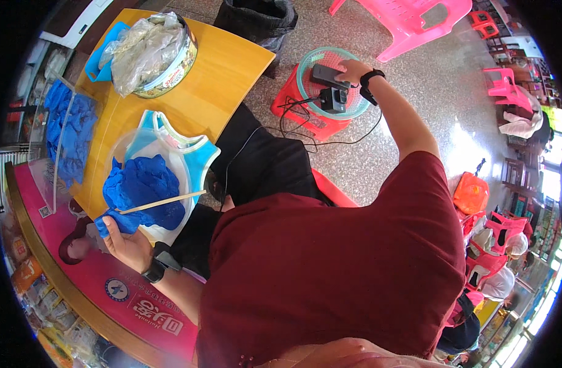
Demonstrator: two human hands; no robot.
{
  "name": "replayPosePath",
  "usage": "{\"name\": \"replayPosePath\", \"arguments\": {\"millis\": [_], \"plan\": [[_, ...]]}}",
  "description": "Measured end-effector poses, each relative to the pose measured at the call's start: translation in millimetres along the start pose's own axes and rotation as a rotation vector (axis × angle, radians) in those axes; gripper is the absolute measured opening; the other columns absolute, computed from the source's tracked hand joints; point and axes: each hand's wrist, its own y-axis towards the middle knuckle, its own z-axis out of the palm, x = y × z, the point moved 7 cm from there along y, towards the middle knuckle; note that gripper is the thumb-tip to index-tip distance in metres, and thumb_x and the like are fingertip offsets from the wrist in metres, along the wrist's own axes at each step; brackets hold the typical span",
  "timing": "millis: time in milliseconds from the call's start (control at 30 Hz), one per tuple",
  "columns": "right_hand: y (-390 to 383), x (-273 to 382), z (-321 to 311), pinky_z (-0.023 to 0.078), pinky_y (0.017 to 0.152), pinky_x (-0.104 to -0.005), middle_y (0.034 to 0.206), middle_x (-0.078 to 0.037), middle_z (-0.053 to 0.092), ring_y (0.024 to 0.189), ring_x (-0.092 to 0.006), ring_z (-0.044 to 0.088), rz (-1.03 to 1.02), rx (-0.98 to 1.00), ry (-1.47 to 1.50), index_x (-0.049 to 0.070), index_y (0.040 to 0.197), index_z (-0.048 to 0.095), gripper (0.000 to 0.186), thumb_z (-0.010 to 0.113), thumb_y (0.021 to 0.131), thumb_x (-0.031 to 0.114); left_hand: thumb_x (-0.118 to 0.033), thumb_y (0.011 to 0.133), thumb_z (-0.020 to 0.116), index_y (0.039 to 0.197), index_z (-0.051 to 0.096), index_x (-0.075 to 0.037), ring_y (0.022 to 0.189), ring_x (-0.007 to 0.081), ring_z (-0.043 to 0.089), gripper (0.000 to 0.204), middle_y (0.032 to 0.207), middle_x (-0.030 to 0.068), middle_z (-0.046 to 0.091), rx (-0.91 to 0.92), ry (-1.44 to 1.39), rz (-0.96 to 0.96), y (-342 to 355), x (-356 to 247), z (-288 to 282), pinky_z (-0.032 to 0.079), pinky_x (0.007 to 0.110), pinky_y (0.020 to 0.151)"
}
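Observation:
My left hand is at the edge of a white bowl, with its fingers closed on a fold of soft, crumpled blue material that fills the bowl. A thin wooden stick lies across the blue mass, one end close to my fingertips. Far out to the right, my right hand reaches into a round mint-green mesh basket. Its thumb and fingers are around the end of a black box-shaped device. Beside that sits a small black cube-like device with cables.
The basket rests on a red plastic stool. On the yellow table stand a round tin with crumpled plastic and a blue-white apron-shaped piece. More blue material lies behind a clear panel. Black cables trail toward my lap.

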Motion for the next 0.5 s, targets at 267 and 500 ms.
{"name": "replayPosePath", "arguments": {"millis": [267,500], "plan": [[2.5,11.9,14.2,0.051,0.061,-0.0387,0.095,-0.018,0.065,0.076,-0.0285,0.066,-0.027,0.485,0.087,0.001,0.118,0.054,0.063,0.073,0.066,0.029,-0.018,0.089,0.065,0.096,0.064,-0.001,0.087,0.0165,0.064,0.018,0.097,0.0098,0.067,-0.055,0.064,-0.002,3.7,2.4,-12.6,0.051,0.028,0.08],[-3.1,24.3,16.4,0.049,0.081,-0.0429,0.096,-0.02,0.065,0.096,-0.0366,0.062,-0.111,0.265,-0.175,0.003,0.108,0.054,0.051,0.072,0.067,0.028,-0.018,0.09,0.065,0.096,0.064,0.0,0.089,0.0167,0.064,0.02,0.098,0.0104,0.067,-0.072,0.083,0.01,3.5,-0.7,-7.8,0.051,0.028,0.081]]}}
